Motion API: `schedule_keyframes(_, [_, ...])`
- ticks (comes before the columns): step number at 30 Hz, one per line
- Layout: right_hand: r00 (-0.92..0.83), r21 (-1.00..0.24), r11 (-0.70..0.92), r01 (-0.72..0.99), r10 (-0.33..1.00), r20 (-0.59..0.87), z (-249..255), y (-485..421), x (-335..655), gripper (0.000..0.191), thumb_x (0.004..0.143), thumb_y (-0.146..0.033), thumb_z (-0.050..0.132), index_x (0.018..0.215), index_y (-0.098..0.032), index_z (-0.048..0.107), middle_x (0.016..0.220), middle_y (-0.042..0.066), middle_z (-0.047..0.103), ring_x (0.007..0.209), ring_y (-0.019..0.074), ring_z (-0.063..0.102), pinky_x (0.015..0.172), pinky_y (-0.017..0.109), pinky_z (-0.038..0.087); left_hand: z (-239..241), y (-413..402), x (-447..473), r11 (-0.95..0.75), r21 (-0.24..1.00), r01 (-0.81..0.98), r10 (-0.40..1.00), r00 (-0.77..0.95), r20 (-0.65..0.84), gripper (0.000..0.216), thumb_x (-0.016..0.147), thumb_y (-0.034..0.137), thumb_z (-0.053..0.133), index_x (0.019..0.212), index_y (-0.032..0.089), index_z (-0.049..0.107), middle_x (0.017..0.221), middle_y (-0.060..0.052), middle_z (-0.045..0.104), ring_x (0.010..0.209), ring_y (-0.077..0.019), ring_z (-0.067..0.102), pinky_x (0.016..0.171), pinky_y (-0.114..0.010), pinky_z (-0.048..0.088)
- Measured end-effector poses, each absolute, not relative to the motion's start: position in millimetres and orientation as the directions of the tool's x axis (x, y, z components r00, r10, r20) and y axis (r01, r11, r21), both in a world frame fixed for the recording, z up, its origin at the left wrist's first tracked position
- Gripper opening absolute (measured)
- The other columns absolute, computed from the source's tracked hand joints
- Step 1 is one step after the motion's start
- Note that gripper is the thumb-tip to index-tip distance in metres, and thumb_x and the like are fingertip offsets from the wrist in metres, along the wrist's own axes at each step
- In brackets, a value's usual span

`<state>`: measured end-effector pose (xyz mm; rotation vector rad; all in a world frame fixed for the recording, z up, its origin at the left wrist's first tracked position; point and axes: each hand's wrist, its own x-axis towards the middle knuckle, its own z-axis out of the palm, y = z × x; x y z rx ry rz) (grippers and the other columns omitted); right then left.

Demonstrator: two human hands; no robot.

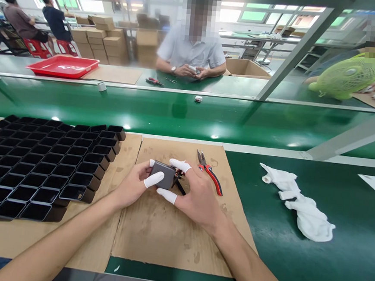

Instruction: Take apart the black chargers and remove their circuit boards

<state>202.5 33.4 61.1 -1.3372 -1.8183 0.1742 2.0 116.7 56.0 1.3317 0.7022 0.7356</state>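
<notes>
A small dark grey plastic case (163, 174) is held tilted above the cardboard, in front of me. My left hand (139, 181) grips its left end, with the thumb across the face. My right hand (196, 193) is closed around the right end, index finger at the top edge and thumb at the lower edge. White finger cots cover the fingertips that show. Small black and copper-coloured parts (178, 177) stick out at the case's right side, partly hidden by my right hand; their kind is unclear. Red-and-black handled pliers (210, 172) lie just beyond my right hand.
Rows of open black housings (46, 164) stand on the left. White gloves or cloths (302, 201) lie at right on the green bench. Beyond a green strip (144, 111), a person (194, 50) handles a small part beside a red tray (63, 66). A slanted post (353, 132) crosses the right.
</notes>
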Motion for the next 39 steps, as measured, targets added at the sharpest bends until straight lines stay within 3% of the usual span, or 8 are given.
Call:
schedule_keyframes(4, [-0.049, -0.578, 0.374, 0.725, 0.865, 0.499, 58.9, 36.0, 203.4, 0.05, 0.097, -0.034, 0.089, 0.141, -0.025, 0.068, 0.126, 0.01, 0.081, 0.116, 0.0312, 0.078, 0.099, 0.045, 0.063, 54.5, 120.5, -1.9, 0.052, 0.997, -0.055, 0.838, 0.546, -0.014, 0.053, 0.088, 0.07, 0.086, 0.103, 0.02, 0.079, 0.095, -0.008, 0.083, 0.081, -0.0245, 0.076, 0.068, -0.033, 0.063])
schedule_keyframes(9, [-0.073, -0.637, 0.337, 0.693, 0.912, 0.403, 59.3, 40.3, 203.5, 0.024, 0.099, -0.021, 0.078, 0.122, -0.025, 0.072, 0.11, 0.006, 0.079, 0.103, 0.0271, 0.075, 0.09, 0.04, 0.058, 54.2, 123.7, -10.6, 0.038, 0.999, -0.006, 0.839, 0.543, -0.029, 0.049, 0.085, 0.066, 0.091, 0.095, 0.02, 0.08, 0.089, -0.007, 0.081, 0.075, -0.0229, 0.073, 0.061, -0.03, 0.061])
schedule_keyframes(16, [-0.042, -0.698, 0.314, 0.644, 0.925, 0.377, 68.9, 38.0, 198.9, 0.006, 0.093, -0.024, 0.071, 0.094, -0.025, 0.065, 0.094, 0.003, 0.07, 0.089, 0.0238, 0.065, 0.081, 0.038, 0.049, 52.0, 123.7, -10.2, 0.047, 0.999, -0.004, 0.849, 0.528, -0.038, 0.05, 0.083, 0.066, 0.093, 0.098, 0.02, 0.08, 0.099, -0.009, 0.084, 0.082, -0.0262, 0.078, 0.064, -0.032, 0.065])
schedule_keyframes(24, [-0.023, -0.828, 0.276, 0.488, 0.952, 0.304, 72.5, 36.7, 199.2, 0.008, 0.097, -0.029, 0.068, 0.091, -0.025, 0.066, 0.087, -0.001, 0.075, 0.079, 0.0185, 0.07, 0.075, 0.032, 0.056, 46.4, 125.7, -9.5, 0.081, 0.996, -0.042, 0.82, 0.57, -0.043, 0.06, 0.081, 0.076, 0.091, 0.097, 0.019, 0.081, 0.097, -0.01, 0.084, 0.082, -0.027, 0.078, 0.066, -0.034, 0.066])
schedule_keyframes(39, [0.093, -0.837, 0.284, 0.468, 0.926, 0.366, 71.9, 36.0, 196.7, 0.005, 0.089, -0.027, 0.071, 0.086, -0.026, 0.067, 0.083, 0.0, 0.075, 0.076, 0.0192, 0.068, 0.072, 0.032, 0.055, 39.9, 118.8, -2.2, 0.028, 0.993, -0.115, 0.889, 0.456, 0.028, 0.059, 0.086, 0.078, 0.087, 0.093, 0.02, 0.078, 0.098, -0.008, 0.083, 0.097, -0.0279, 0.078, 0.085, -0.035, 0.063])
